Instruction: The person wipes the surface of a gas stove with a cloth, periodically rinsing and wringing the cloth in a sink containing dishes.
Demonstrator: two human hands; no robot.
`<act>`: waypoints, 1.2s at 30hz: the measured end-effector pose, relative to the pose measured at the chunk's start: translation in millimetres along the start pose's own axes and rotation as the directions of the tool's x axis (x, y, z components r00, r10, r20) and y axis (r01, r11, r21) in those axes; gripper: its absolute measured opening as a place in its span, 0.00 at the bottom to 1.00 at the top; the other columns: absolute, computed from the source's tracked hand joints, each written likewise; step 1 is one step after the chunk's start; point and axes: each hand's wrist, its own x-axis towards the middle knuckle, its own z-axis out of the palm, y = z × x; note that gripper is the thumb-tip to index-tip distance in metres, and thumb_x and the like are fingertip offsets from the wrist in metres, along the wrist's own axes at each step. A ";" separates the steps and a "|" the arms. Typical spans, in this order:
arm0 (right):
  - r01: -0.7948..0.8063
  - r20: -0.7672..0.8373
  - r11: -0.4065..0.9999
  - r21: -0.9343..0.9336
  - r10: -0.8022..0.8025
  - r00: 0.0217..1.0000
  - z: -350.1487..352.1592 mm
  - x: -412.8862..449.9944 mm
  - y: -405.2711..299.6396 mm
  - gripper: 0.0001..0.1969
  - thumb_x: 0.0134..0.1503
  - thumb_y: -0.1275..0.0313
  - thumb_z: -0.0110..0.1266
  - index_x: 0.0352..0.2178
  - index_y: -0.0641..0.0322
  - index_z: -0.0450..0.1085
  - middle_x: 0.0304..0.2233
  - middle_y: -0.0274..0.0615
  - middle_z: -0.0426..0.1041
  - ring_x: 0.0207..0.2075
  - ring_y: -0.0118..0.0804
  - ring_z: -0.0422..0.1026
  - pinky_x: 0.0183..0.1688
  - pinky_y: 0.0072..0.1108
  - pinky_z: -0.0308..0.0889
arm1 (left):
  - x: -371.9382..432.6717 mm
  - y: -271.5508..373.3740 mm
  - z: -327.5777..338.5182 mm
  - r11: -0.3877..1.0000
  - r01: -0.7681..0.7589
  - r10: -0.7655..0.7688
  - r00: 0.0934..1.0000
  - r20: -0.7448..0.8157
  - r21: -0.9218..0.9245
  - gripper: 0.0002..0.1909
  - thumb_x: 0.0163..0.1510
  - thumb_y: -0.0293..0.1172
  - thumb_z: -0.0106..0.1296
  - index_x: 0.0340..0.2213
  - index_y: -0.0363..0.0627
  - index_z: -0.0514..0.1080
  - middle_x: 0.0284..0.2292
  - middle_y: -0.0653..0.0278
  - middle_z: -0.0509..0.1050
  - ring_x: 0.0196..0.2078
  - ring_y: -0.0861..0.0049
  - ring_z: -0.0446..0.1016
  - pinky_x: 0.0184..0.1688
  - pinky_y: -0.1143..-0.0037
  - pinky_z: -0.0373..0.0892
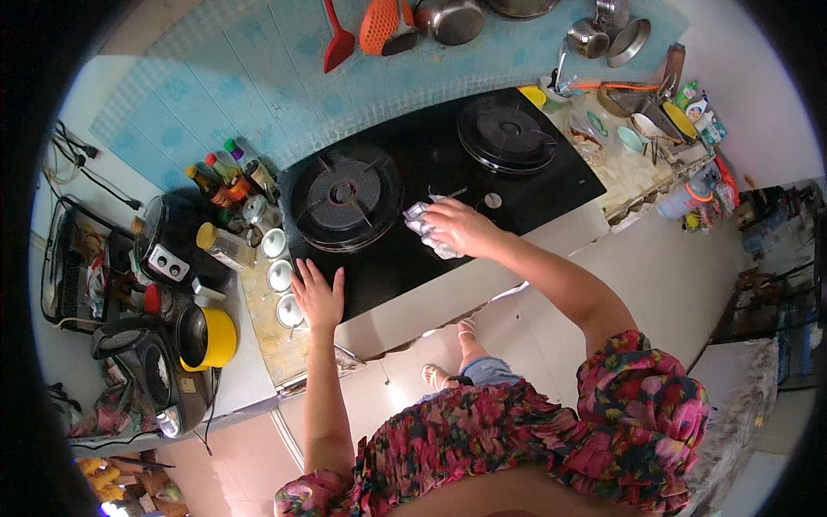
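My right hand (pixel 464 227) presses a crumpled white cloth (pixel 426 231) onto the black gas cooktop (pixel 426 168), between its two burners. The left burner (pixel 345 194) and the right burner (pixel 507 131) each carry a round black pan support. A round control knob (pixel 493 200) lies just to the right of the cloth. My left hand (pixel 319 296) rests flat with its fingers apart on the cooktop's front left corner, holding nothing. Beside it stand several white lidded jars (pixel 280 276) in a row along the cooktop's left edge.
Sauce bottles (pixel 216 178), a black appliance with dials (pixel 158 239), a yellow pot (pixel 218 336) and a rice cooker (pixel 152 368) crowd the left counter. A sink (pixel 636 103) with bowls sits at the right. Pans (pixel 451 22) and a red spatula (pixel 338 45) hang on the tiled wall.
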 end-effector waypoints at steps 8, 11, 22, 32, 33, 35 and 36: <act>-0.191 -0.233 0.955 -0.228 0.137 0.963 10.1 -46.6 -40.0 0.19 0.42 0.79 0.50 0.40 0.66 0.65 0.46 0.46 0.62 0.45 0.47 0.61 0.46 0.30 0.61 | -2.5 0.3 2.0 0.999 -0.033 0.033 0.999 -0.036 -0.006 0.37 0.53 0.55 0.35 0.52 0.33 0.53 0.55 0.48 0.51 0.58 0.48 0.47 0.58 0.62 0.45; -0.229 -0.184 0.955 -0.191 0.194 0.964 -11.9 -80.1 -44.9 0.19 0.42 0.80 0.50 0.40 0.65 0.65 0.43 0.47 0.64 0.43 0.47 0.63 0.44 0.30 0.61 | -3.1 4.0 -0.2 1.000 -0.010 0.010 1.000 -0.001 -0.011 0.37 0.53 0.55 0.36 0.52 0.33 0.53 0.55 0.48 0.51 0.58 0.49 0.46 0.58 0.63 0.45; -0.079 -0.175 0.990 -0.115 0.058 0.983 -54.3 -57.5 33.5 0.11 0.45 0.79 0.49 0.33 0.64 0.68 0.39 0.44 0.68 0.41 0.45 0.63 0.45 0.28 0.60 | 0.2 8.9 -2.9 0.999 0.048 -0.047 0.997 0.054 -0.014 0.35 0.53 0.53 0.37 0.53 0.36 0.54 0.57 0.54 0.49 0.59 0.55 0.45 0.59 0.68 0.46; -0.325 -0.423 0.926 0.194 0.378 0.823 -127.2 -129.3 77.9 0.15 0.42 0.83 0.50 0.35 0.63 0.69 0.35 0.43 0.71 0.36 0.46 0.67 0.42 0.28 0.63 | -6.8 4.8 -10.1 1.000 0.008 -0.004 0.989 -0.146 0.030 0.27 0.54 0.41 0.41 0.51 0.37 0.56 0.53 0.51 0.56 0.57 0.57 0.51 0.58 0.60 0.44; -0.290 -0.464 0.945 0.150 0.327 0.824 -142.1 -129.1 93.7 0.14 0.43 0.82 0.50 0.35 0.62 0.69 0.35 0.43 0.71 0.36 0.43 0.68 0.41 0.28 0.63 | -1.9 25.9 -15.3 0.996 -0.050 0.062 0.979 -0.193 0.067 0.26 0.53 0.38 0.43 0.50 0.37 0.57 0.52 0.49 0.57 0.57 0.56 0.52 0.58 0.59 0.43; -0.524 0.023 0.607 0.598 0.640 0.768 -108.1 -117.1 110.3 0.11 0.45 0.78 0.50 0.34 0.59 0.70 0.32 0.41 0.71 0.35 0.41 0.69 0.39 0.27 0.64 | -6.6 52.9 -24.9 0.981 -0.195 0.185 0.895 -0.405 0.017 0.23 0.52 0.33 0.43 0.49 0.36 0.58 0.51 0.49 0.59 0.55 0.54 0.55 0.57 0.58 0.46; -0.500 0.079 0.693 0.519 0.544 0.835 -97.5 -107.0 104.3 0.10 0.46 0.74 0.51 0.33 0.56 0.70 0.32 0.38 0.71 0.36 0.39 0.68 0.40 0.26 0.64 | -3.4 83.2 -33.7 0.966 -0.258 0.227 0.878 -0.422 -0.017 0.23 0.52 0.31 0.43 0.49 0.35 0.59 0.51 0.49 0.60 0.55 0.53 0.55 0.57 0.58 0.47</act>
